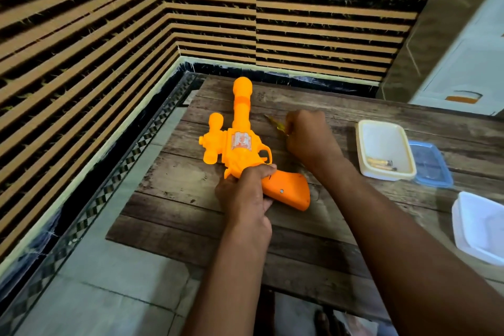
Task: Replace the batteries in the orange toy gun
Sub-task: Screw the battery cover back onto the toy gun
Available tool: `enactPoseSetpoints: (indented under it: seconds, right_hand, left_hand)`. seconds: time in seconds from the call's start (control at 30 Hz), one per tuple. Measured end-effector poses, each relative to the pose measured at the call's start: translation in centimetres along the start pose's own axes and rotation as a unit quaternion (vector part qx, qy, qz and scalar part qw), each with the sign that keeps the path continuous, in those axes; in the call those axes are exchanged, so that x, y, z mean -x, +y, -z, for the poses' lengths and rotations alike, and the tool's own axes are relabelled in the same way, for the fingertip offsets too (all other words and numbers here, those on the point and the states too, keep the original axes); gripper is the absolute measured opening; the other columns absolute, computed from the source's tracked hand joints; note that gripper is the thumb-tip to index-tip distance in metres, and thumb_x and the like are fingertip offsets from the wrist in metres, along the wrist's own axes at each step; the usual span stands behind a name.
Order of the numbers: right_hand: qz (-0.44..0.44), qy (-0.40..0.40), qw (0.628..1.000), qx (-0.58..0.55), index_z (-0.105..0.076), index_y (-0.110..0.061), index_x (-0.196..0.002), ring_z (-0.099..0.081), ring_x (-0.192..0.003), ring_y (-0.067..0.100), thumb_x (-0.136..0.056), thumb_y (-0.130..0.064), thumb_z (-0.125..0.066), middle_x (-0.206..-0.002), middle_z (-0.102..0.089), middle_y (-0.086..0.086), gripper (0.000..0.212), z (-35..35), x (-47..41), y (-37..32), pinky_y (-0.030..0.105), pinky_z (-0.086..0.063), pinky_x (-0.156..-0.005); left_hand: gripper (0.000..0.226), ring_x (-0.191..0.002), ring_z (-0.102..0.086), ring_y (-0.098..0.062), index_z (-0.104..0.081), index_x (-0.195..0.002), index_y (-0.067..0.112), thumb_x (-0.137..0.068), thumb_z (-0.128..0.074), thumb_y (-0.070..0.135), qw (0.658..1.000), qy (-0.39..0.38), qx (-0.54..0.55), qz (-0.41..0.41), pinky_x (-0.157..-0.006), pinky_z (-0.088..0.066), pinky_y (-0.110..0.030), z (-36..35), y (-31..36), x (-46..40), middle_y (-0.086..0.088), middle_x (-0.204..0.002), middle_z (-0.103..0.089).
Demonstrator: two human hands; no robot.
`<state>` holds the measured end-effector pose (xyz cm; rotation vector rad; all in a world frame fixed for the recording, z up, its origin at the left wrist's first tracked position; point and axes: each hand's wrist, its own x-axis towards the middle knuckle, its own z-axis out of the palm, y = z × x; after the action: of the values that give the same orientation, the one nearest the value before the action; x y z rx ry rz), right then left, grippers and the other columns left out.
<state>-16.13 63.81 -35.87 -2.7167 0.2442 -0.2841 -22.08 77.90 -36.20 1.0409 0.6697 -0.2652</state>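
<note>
The orange toy gun (pixel 241 142) lies flat on the wooden table (pixel 313 240), barrel pointing away from me. My left hand (pixel 244 192) grips it where the grip meets the body; a small screw shows on the grip's side. Right of the barrel, my right hand (pixel 309 138) is curled round a yellow-handled screwdriver (pixel 276 125) whose tip lies on the table. Batteries (pixel 381 164) lie in a cream tray (pixel 365 142) at the right.
A blue transparent lid (pixel 431 165) sits right of the cream tray. A white container (pixel 477 226) stands at the table's right edge. Striped walls close off the far and left sides. A tiled floor lies left of and below the table.
</note>
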Motion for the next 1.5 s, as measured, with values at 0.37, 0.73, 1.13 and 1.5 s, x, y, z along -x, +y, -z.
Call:
enactPoseSetpoints:
  seconds: [0.37,0.73,1.13,1.5]
  right_hand:
    - [-0.098,0.277,0.877,-0.381,-0.076,-0.013,-0.095,-0.054,-0.063,0.005,-0.091,-0.01,-0.078,-0.074,-0.065,0.004,0.005,5.5,12.5,-0.2,0.018,-0.046,-0.062]
    - [-0.01,0.236,0.859,-0.455,-0.063,-0.005,-0.104,-0.075,-0.086,0.025,-0.105,-0.024,-0.06,-0.089,-0.076,0.002,0.02,6.2,14.6,0.9,0.055,-0.059,-0.078]
    - [-0.062,0.178,0.828,-0.529,-0.049,-0.003,-0.107,-0.08,-0.083,0.032,-0.099,0.001,-0.066,-0.088,-0.073,0.024,0.019,5.4,14.1,1.6,0.059,-0.064,-0.077]
    - [-0.074,0.172,0.834,-0.519,-0.051,-0.013,-0.104,-0.076,-0.086,0.043,-0.096,-0.01,-0.07,-0.09,-0.071,0.025,0.021,4.6,14.0,1.4,0.063,-0.063,-0.072]
  left_hand:
    - [0.037,-0.095,-0.069,-0.023,-0.071,-0.107,0.018,-0.079,-0.078,-0.005,0.998,-0.057,0.022,0.003,-0.053,-0.058,-0.034,-1.2,-1.5,1.9,-0.006,-0.101,-0.074]
    - [0.043,-0.108,-0.069,-0.031,-0.07,-0.123,0.011,-0.083,-0.077,-0.002,0.995,-0.092,-0.012,0.028,-0.066,-0.061,-0.047,-2.4,-2.5,1.7,-0.013,-0.115,-0.075]
    - [0.04,-0.111,-0.071,-0.037,-0.068,-0.124,0.004,-0.085,-0.074,-0.001,0.993,-0.105,-0.026,0.043,-0.066,-0.063,-0.048,-2.1,-2.9,1.2,-0.021,-0.116,-0.074]
    - [0.035,-0.099,-0.075,-0.033,-0.069,-0.12,0.0,-0.085,-0.071,-0.001,0.991,-0.118,-0.048,0.044,-0.056,-0.062,-0.041,-1.9,-3.4,0.3,-0.019,-0.111,-0.077]
